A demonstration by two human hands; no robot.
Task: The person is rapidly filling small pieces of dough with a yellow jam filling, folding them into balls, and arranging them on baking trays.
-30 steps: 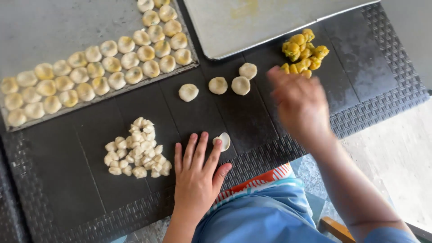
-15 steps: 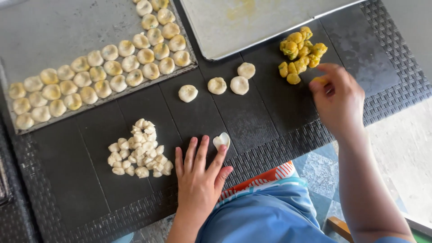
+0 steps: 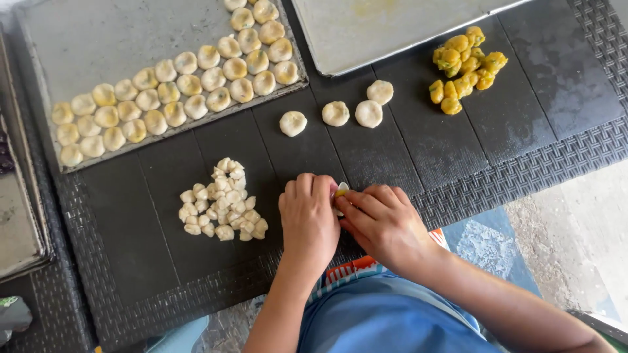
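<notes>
Dough disc (image 3: pixel 341 189) with a yellow filling ball on it, pinched between both hands near the front middle of the dark bench (image 3: pixel 418 157), just short of its woven edge. Left hand (image 3: pixel 309 219) curled over the disc from nine o'clock, fingers bent around its rim; right hand (image 3: pixel 386 222) closing in from three o'clock, thumb and forefinger gripping the disc's other side. Most of the disc hidden by the fingers, so no telling how far wrapped. Judged by what lies about, well under way but far from done: rows of filled pale rounds (image 3: pixel 170 98) covering the lower and right part of the grey tray (image 3: pixel 98 39) at eleven o'clock, much bare tray above them. Four flattened discs (image 3: pixel 336 113) waiting at twelve o'clock, just beyond the hands. Heap of small cut dough pieces (image 3: pixel 219 199) at nine o'clock, unflattened. Cluster of yellow filling balls (image 3: pixel 464 65) at one o'clock, beside a second, bare tray (image 3: pixel 366 33).
</notes>
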